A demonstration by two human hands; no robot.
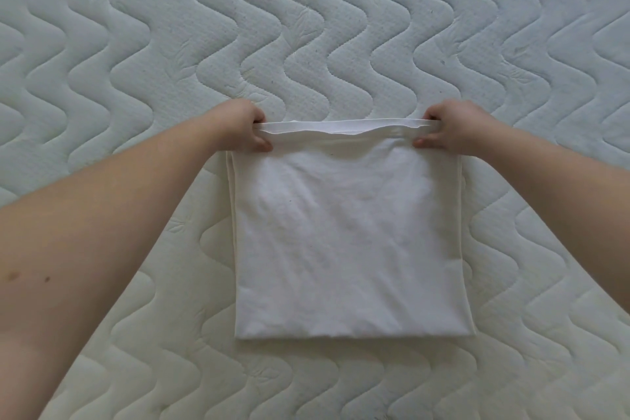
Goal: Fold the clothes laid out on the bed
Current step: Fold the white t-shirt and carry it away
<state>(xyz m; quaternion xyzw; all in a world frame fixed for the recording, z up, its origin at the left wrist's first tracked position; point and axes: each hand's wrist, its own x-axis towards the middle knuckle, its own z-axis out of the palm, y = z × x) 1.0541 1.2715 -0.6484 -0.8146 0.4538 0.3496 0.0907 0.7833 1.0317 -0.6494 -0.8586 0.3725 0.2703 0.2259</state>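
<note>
Two bare forearms come in from the lower corners, reaching up the frame over the bed [102,44]. In the centre lies the shirt [347,242], white, already a neat rectangle on the quilted mattress. The left hand [238,128] pinches its top-left corner, the right hand [453,128] pinches the top-right, each grip closed on the raised far edge. Looks like the last fold, far edge towards the near one. To do it well: keep both corners level, the edge taut, lay it square on the bottom hem, then smooth out the faint creases.
</note>
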